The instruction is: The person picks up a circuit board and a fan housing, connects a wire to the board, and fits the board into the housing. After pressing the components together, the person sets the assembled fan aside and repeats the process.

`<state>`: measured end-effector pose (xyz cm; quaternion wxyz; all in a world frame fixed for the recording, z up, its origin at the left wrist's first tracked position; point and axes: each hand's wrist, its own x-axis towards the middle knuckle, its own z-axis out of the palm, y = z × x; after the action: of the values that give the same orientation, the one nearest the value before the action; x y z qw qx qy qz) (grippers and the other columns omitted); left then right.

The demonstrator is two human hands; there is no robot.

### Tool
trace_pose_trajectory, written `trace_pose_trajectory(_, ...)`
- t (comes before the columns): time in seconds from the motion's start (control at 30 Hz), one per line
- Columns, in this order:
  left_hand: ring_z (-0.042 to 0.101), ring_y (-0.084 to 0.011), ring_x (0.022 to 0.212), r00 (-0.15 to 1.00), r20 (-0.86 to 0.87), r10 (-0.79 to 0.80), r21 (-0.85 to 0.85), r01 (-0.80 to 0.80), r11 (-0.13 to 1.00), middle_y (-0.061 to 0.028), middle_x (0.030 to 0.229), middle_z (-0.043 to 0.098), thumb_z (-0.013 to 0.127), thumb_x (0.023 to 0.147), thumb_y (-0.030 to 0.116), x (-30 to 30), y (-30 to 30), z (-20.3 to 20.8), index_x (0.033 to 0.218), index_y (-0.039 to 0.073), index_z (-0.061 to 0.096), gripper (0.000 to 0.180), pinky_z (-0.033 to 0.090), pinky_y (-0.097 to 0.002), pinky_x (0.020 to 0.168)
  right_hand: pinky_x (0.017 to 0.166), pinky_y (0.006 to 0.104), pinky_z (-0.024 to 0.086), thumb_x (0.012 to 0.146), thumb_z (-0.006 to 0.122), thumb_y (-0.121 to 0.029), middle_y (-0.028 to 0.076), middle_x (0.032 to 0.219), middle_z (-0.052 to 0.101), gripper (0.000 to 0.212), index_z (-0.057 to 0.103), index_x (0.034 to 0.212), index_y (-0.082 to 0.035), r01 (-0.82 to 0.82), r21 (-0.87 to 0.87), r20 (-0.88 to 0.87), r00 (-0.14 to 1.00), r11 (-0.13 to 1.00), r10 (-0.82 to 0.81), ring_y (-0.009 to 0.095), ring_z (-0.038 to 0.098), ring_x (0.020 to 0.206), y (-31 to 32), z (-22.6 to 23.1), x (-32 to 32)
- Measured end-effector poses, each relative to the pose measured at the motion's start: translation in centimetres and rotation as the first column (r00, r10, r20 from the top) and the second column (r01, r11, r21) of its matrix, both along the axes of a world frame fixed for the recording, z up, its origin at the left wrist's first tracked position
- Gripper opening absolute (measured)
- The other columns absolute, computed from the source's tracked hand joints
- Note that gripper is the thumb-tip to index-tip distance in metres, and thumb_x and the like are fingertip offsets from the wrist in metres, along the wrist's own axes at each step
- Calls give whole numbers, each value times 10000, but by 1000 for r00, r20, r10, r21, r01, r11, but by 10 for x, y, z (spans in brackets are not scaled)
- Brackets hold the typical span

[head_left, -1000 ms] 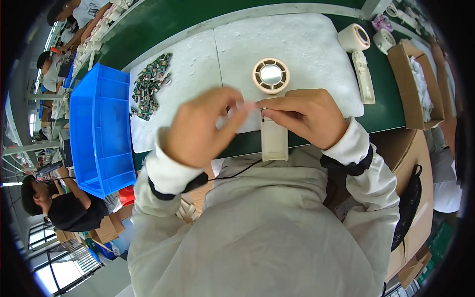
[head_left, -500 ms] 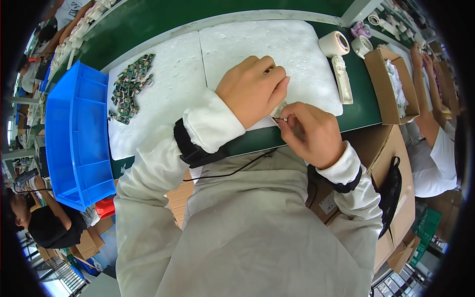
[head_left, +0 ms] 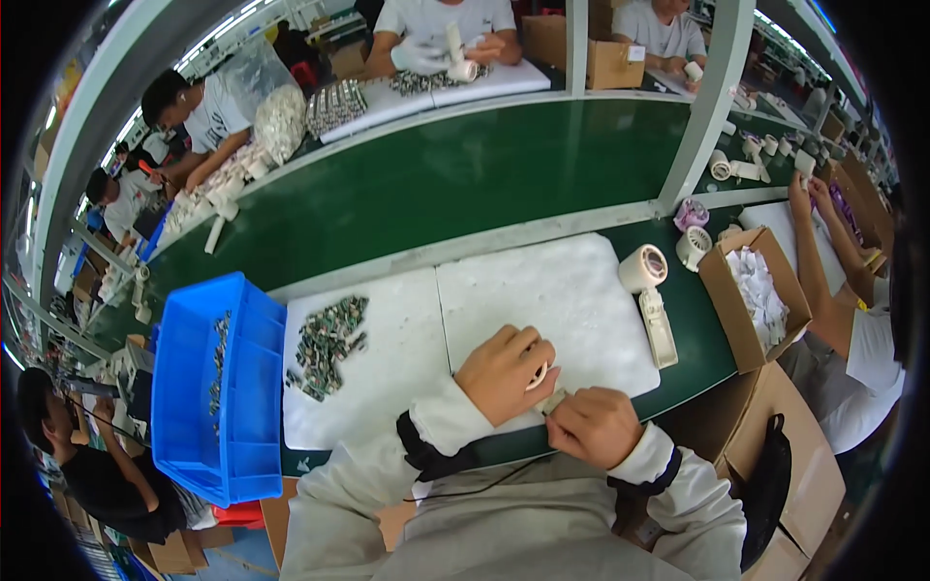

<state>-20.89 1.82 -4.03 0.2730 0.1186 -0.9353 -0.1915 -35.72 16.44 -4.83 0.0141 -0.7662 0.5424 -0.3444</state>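
Observation:
My left hand (head_left: pixel 509 373) is closed around a cream plastic part (head_left: pixel 553 401), mostly hidden by my fingers. A pale, ring-like edge of what it holds shows between the fingers. Against the near end of that part, my right hand (head_left: pixel 596 426) has its fingertips pressed together; what they pinch is hidden. Both hands are over the front edge of a white foam pad (head_left: pixel 523 290). A heap of small green circuit boards (head_left: pixel 329 344) lies on the pad's left side. Beyond its right edge are a cream fan head (head_left: pixel 643 268) and a long cream handle shell (head_left: pixel 658 329).
A blue bin (head_left: pixel 254 387) with some circuit boards stands left of the pad. At right are a cardboard box (head_left: pixel 712 300) of white pieces and a round cream fan part (head_left: pixel 693 247). A metal post (head_left: pixel 712 107) rises behind. Co-workers sit across the green bench and at both sides.
The view has tilted up, bringing the far bench and co-workers in. My right fingers have closed more tightly by the cream part; the dark wire seen at their tips no longer shows.

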Motion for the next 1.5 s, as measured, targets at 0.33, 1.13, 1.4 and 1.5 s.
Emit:
trace_pose_trajectory(0.33,588,-281,869,1000,19,13,-29,-13,999,-53,930,600,753,823,100,-6,-4,1,924,87,625,163,525,-368,738,557,343,455,760,754,-83,47,655,544,184,576,713,-76,-55,-58,31,998,997,57,235,561,597,-9,-13,-9)
trace_pose_trajectory(1.13,569,-374,1012,984,175,-34,47,26,999,-148,1055,607,754,895,185,0,-3,22,1033,33,602,256,495,-427,850,595,373,464,794,846,-341,49,687,571,354,595,777,-92,60,28,69,996,998,-62,263,563,613,6,1,-12)
trace_pose_trajectory(1.4,659,-314,858,925,215,312,60,-331,942,-146,964,659,757,922,219,47,46,65,1051,4,612,290,533,-388,714,622,375,488,826,822,-250,57,752,633,270,692,971,-64,-8,57,232,973,998,-5,248,602,658,16,-11,4)
trace_pose_trajectory(1.5,637,-248,654,873,371,315,257,-423,869,-114,770,645,744,934,197,64,67,53,980,10,627,225,510,-348,597,638,366,503,844,798,-183,65,773,646,256,699,1040,-51,-94,81,296,953,992,66,245,615,675,18,-8,7)
